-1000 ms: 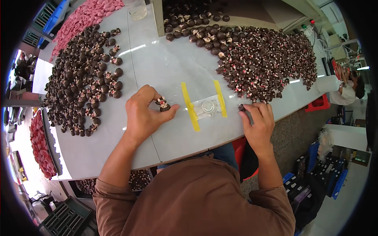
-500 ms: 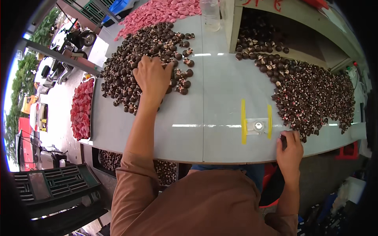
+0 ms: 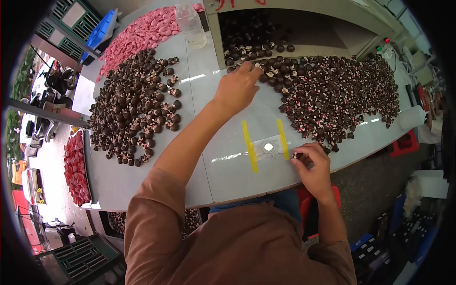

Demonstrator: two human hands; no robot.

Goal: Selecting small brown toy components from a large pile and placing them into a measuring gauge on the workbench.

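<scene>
My left hand reaches across the table to the edge of a group of dark brown balls by the box-like opening. Its thumb stands apart from the fingers, and no held thing shows. Near the table's front edge, my right hand pinches a small dark brown piece with pale bits, between thumb and fingertips. Just left of it, a clear patch with a shiny round middle lies between two yellow tape strips. A pile of dark balls with pale pink bits spreads over the left side.
Small dark pieces are heaped at the right. Pink pieces lie at the far left, beside a clear plastic bottle. A tray of red pieces stands at the left edge. A beige box-like frame rises at the back.
My left hand has moved from the ball pile on the left to the balls by the opening. The right hand has shifted slightly toward the taped patch. The whole view has turned.
</scene>
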